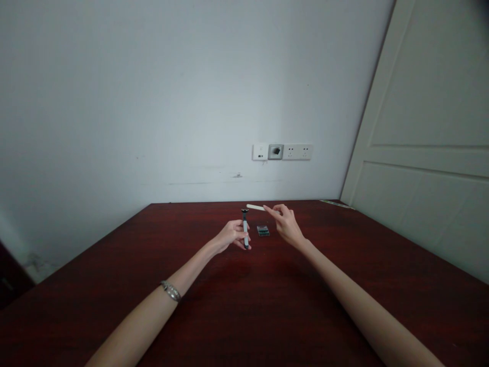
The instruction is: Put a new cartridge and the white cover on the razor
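My left hand [232, 235] grips a razor handle [245, 229] upright above the dark red table [114, 285], its dark head end pointing up. My right hand [286, 224] pinches a thin white strip-like piece [255, 207] between fingertips, holding it level just above and to the right of the razor's top. A small dark green cartridge case [263, 230] lies flat on the table between the two hands, touched by neither. A metal bracelet [171, 291] sits on my left wrist.
A pale wall stands behind the table with a row of sockets [281, 151]. A white panelled door [428, 142] leans in at the right. The table's far edge meets the wall.
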Available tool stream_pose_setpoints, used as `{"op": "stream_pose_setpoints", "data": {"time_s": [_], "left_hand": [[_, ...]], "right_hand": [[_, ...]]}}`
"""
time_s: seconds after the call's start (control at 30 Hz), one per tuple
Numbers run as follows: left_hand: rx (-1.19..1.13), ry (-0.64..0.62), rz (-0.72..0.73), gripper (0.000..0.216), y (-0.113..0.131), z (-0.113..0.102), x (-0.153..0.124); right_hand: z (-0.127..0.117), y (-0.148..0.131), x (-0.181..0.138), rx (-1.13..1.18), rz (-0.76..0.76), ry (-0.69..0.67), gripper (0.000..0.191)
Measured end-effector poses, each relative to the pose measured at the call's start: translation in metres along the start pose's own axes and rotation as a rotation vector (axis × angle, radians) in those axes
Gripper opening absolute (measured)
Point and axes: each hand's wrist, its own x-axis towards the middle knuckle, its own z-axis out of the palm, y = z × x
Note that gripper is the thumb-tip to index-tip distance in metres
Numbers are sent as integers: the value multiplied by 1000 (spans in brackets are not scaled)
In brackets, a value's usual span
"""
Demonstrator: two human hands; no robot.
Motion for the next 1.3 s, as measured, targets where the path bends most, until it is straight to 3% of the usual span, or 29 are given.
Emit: {"op": "stream_pose_setpoints", "data": {"time_s": [0.2, 0.33, 0.47, 0.57, 0.7, 0.83, 0.93, 1.1, 1.3], "left_hand": [[21, 0, 37, 31, 5, 2, 0], [55, 9, 68, 32, 9, 2, -2], [115, 51, 76, 29, 3, -2, 0], [160, 89, 82, 28, -4, -6, 4], [199, 127, 102, 25, -10, -8, 8], [220, 190, 129, 22, -13, -6, 11], [226, 222, 139, 20, -14, -5, 12], [237, 219, 139, 19, -15, -5, 13], [276, 221, 162, 20, -16, -2, 14]], "right_hand": [[5, -5, 2, 59, -52, -16, 59], [5, 11, -3, 109, 4, 30, 52], [3, 14, 2, 301, 122, 147, 42], [0, 2, 12, 511, 258, 178, 38], [-3, -21, 18, 872, 529, 87, 47], [-11, -46, 7, 1199, 767, 1, 50], [-17, -64, -4, 1292, 886, -4, 44], [-21, -86, -12, 1373, 981, -40, 41], [-18, -104, -6, 1430, 959, -127, 38]]}}
